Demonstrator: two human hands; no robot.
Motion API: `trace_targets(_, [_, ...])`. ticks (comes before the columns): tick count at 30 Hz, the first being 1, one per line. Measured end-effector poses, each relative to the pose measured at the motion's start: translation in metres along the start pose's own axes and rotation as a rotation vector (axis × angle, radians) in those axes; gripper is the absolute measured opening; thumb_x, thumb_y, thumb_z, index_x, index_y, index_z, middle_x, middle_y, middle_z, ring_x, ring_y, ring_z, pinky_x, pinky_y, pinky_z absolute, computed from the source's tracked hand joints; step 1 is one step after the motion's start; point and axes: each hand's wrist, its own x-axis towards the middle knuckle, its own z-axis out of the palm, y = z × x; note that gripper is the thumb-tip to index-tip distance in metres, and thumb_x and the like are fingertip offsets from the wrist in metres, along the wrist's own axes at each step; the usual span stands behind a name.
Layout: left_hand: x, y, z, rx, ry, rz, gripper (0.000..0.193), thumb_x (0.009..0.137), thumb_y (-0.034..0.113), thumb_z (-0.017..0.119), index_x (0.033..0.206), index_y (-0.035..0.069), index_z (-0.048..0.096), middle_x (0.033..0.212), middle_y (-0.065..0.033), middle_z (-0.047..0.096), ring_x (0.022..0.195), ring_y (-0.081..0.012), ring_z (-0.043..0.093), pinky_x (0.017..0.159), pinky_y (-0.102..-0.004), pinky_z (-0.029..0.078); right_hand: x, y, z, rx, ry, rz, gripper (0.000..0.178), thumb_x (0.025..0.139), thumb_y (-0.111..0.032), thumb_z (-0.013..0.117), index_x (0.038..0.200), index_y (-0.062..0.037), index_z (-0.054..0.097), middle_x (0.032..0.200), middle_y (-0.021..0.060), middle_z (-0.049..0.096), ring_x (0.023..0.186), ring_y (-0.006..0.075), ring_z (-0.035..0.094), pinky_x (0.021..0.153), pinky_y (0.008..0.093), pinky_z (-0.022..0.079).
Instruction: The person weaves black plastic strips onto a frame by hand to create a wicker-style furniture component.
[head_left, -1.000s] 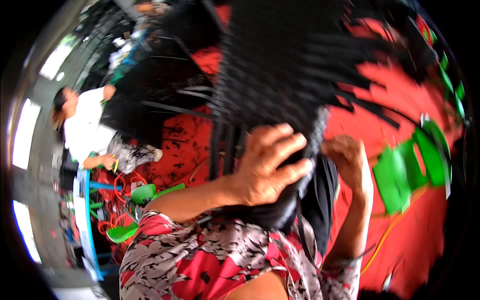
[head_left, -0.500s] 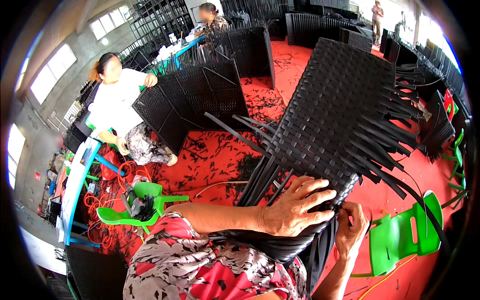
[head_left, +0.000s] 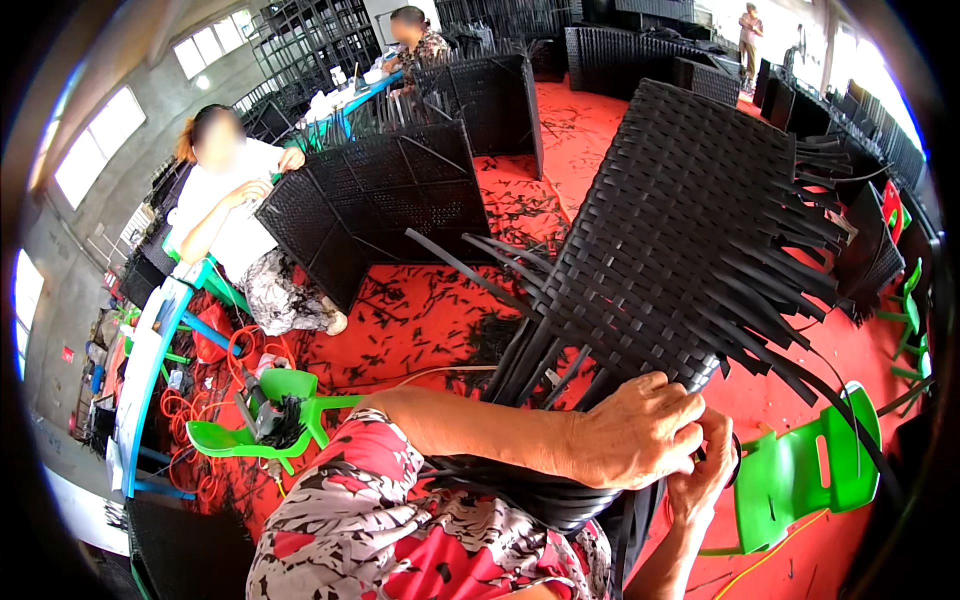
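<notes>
In front of me stands a black woven panel (head_left: pixel 675 210) of flat plastic strips, tilted, with loose strip ends (head_left: pixel 790 280) fanning off its right side and more on its left. My left hand (head_left: pixel 640 430) is closed at the panel's lower corner, its fingers curled toward the other hand; what they grip is hidden. Just to the right, my right hand (head_left: pixel 703 465) is pinched closed on a black strip (head_left: pixel 738 458), of which a short curve shows beside the fingers. The two hands nearly touch. Bundled strips (head_left: pixel 540 495) lie across my lap beneath them.
A green chair (head_left: pixel 805 475) stands close at right; another green chair (head_left: pixel 262 410) at left carries a power tool and dark scraps. A co-worker (head_left: pixel 235 210) sits by a dark woven frame (head_left: pixel 380 200). Strip scraps litter the red floor (head_left: pixel 420 325).
My left hand has come off the panel's surface, curling its spread fingers and shifting right toward my right hand. The co-worker at left has raised the lower hand to chest height.
</notes>
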Motion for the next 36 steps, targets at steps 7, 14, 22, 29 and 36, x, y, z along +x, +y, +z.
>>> trace_targets(7, [-0.006,-0.004,0.000,0.129,-0.050,0.026,0.028,0.078,0.019,0.061,0.100,0.003,0.059,0.086,-0.0057,0.053,0.077,-0.0185,0.055,0.069,-0.0344,0.042,-0.002,0.006,-0.002,-0.036,-0.013,0.066,0.019,0.077,0.009,0.058,0.094,0.0001,0.059,0.076,0.0134,0.064,0.067,0.0244,0.064,0.063,0.0331,0.050])
trace_targets(14, [-0.012,-0.003,-0.005,-0.101,0.047,-0.016,0.030,0.074,0.015,0.065,0.101,0.003,0.060,0.082,-0.0060,0.053,0.072,-0.0194,0.055,0.069,-0.0344,0.043,0.003,-0.010,-0.013,-0.341,-0.085,-0.095,0.015,0.077,0.002,0.065,0.092,-0.0019,0.065,0.084,0.0140,0.065,0.074,0.0294,0.062,0.064,0.0374,0.048])
trace_targets(22, [0.006,0.014,-0.052,-0.433,0.227,0.017,0.029,0.068,0.006,0.070,0.096,0.000,0.064,0.086,-0.0089,0.062,0.074,-0.0229,0.060,0.067,-0.0343,0.050,0.029,-0.051,-0.008,0.000,-0.147,-0.372,0.026,0.084,-0.022,0.057,0.096,-0.0012,0.066,0.104,0.0148,0.064,0.097,0.0357,0.059,0.083,0.0450,0.048])
trace_targets(29, [-0.015,-0.020,-0.060,-0.313,0.413,-0.176,0.020,0.078,-0.004,0.073,0.097,-0.006,0.065,0.100,-0.0192,0.065,0.088,-0.0273,0.064,0.076,-0.0332,0.052,0.014,-0.039,-0.026,0.648,0.158,-0.008,0.022,0.096,-0.013,0.059,0.111,0.0036,0.063,0.070,0.0088,0.058,0.052,0.0128,0.047,0.049,0.0242,0.037])
trace_targets(36, [-0.049,-0.028,-0.035,0.054,0.097,-0.175,0.012,0.074,0.002,0.073,0.084,0.005,0.067,0.127,-0.0173,0.057,0.123,-0.0400,0.046,0.102,-0.0473,0.038,-0.002,-0.049,-0.033,0.278,0.251,0.115,0.021,0.083,0.008,0.068,0.104,0.0056,0.065,0.078,0.0055,0.064,0.057,0.0097,0.056,0.051,0.0229,0.043])
